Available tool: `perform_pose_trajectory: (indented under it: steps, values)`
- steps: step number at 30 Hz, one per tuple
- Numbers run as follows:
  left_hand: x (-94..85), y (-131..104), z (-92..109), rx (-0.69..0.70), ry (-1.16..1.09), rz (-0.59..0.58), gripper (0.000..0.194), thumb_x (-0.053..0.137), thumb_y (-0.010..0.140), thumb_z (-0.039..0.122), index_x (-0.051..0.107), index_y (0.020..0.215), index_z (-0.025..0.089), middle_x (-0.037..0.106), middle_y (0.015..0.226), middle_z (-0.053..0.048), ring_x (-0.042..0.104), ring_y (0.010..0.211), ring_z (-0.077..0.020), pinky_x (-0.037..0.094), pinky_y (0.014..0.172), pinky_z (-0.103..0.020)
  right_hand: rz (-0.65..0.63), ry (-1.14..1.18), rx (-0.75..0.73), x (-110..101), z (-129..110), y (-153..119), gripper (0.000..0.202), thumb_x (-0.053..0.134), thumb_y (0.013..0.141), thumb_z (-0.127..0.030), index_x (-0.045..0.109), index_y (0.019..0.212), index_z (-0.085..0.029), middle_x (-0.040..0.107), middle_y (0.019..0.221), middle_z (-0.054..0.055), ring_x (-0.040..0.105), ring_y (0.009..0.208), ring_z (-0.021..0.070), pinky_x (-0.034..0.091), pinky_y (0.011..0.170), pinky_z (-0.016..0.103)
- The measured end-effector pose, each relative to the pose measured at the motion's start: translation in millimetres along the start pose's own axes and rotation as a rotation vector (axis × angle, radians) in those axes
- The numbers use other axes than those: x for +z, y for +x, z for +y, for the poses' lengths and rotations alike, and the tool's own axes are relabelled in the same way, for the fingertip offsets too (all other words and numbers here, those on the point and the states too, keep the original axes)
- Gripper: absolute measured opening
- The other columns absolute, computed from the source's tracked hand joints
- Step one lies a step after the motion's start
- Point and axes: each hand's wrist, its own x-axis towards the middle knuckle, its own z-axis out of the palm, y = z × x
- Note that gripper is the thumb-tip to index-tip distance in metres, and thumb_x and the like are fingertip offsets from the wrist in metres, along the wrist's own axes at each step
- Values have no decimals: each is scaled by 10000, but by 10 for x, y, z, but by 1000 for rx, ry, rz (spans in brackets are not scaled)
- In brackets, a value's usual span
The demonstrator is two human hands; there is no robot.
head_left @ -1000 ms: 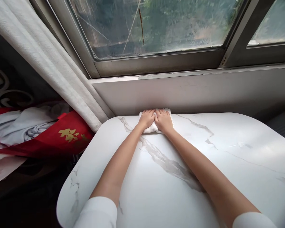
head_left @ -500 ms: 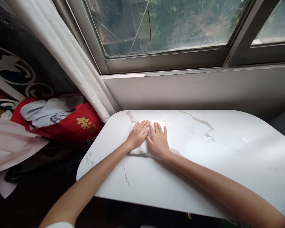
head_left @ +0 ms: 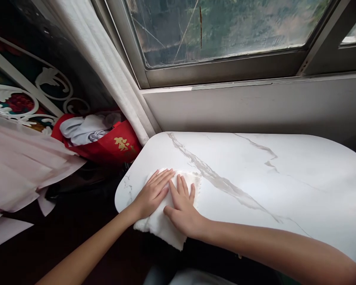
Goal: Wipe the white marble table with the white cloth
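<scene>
A white cloth lies on the white marble-patterned tabletop, near its front left part, and its lower edge hangs past the table's front edge. My left hand rests flat on the cloth's left side, fingers stretched out toward the upper right. Beside it, my right hand presses flat on the cloth's right side with fingers spread and thumb pointing left. The two hands are close together at the fingertips. Neither hand is wrapped around the cloth.
A red bag holding grey-white fabric stands left of the table, by a white curtain. Pale pink fabric hangs at far left near a white ornamental metal frame. A low wall and window border the table's far side.
Both hands have slid the cloth toward me and slightly left, from near the table's far side to its front edge, uncovering a grey vein. The view has shifted left.
</scene>
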Motion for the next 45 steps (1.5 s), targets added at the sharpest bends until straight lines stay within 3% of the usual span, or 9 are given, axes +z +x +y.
perform_pose_trajectory:
  steps: [5, 12, 15, 19, 24, 29, 33, 40, 45]
  values:
    - [47, 406, -222, -52, 31, 62, 497, 221, 947, 272, 374, 1404, 152, 384, 1468, -57, 288, 1373, -158, 159, 1157, -384, 86, -264, -65, -235, 196, 447, 680, 327, 890, -321, 145, 1475, -25, 53, 1547, 152, -32, 1422, 239, -59, 1122, 495]
    - [96, 1468, -654, -72, -2, 111, 475, 270, 917, 249, 422, 1359, 164, 429, 1440, -53, 329, 1350, -152, 163, 1149, -375, 321, -569, -3, -660, 530, 1276, 621, 212, 926, -329, 163, 1478, -49, 133, 1547, 137, 76, 1421, 257, 23, 1119, 525]
    - [72, 1821, -840, -56, -14, 116, 461, 295, 907, 236, 449, 1336, 167, 445, 1428, -55, 349, 1338, -158, 163, 1147, -375, 402, -634, 19, -793, 589, 1578, 617, 205, 924, -329, 192, 1472, -46, 174, 1540, 140, 111, 1415, 260, 51, 1117, 524]
    - [33, 2103, -1106, -68, -33, 125, 451, 290, 921, 254, 449, 1335, 172, 450, 1425, -55, 348, 1339, -159, 169, 1143, -377, 456, -679, 32, -900, 610, 1941, 602, 194, 926, -327, 231, 1462, -56, 218, 1531, 127, 150, 1406, 249, 73, 1116, 518]
    - [-34, 2250, -1473, -66, -42, 158, 445, 304, 917, 255, 463, 1325, 177, 471, 1408, -61, 384, 1316, -181, 184, 1137, -399, 507, -680, -14, -915, 552, 2340, 583, 223, 916, -291, 282, 1441, -45, 284, 1505, 141, 211, 1385, 253, 98, 1108, 524]
    - [-107, 2150, -1711, -79, -40, 156, 462, 329, 904, 271, 452, 1336, 168, 453, 1421, -75, 365, 1329, -191, 167, 1141, -416, 529, -667, -56, -787, 447, 2521, 574, 252, 914, -280, 311, 1428, -32, 309, 1490, 162, 229, 1377, 268, 101, 1106, 512]
    - [-137, 1871, -1753, -95, -32, 135, 493, 332, 894, 277, 410, 1365, 157, 419, 1446, -72, 316, 1359, -183, 143, 1151, -410, 520, -641, -88, -575, 344, 2433, 580, 265, 920, -290, 297, 1433, -24, 287, 1496, 175, 212, 1386, 276, 76, 1108, 512]
    - [-174, 1010, -1506, -81, -19, 121, 516, 306, 901, 322, 400, 1374, 138, 400, 1457, -76, 318, 1360, -193, 151, 1157, -410, 480, -621, -176, -52, 78, 1825, 595, 265, 925, -296, 287, 1427, 21, 258, 1491, 231, 177, 1391, 330, 51, 1098, 559]
    - [-177, 215, -1162, -72, -14, 122, 518, 285, 927, 342, 365, 1403, 154, 373, 1473, -76, 294, 1372, -192, 154, 1157, -426, 326, -558, -255, 290, -125, 1218, 624, 267, 926, -319, 234, 1440, 33, 197, 1507, 231, 97, 1407, 338, 14, 1098, 584]
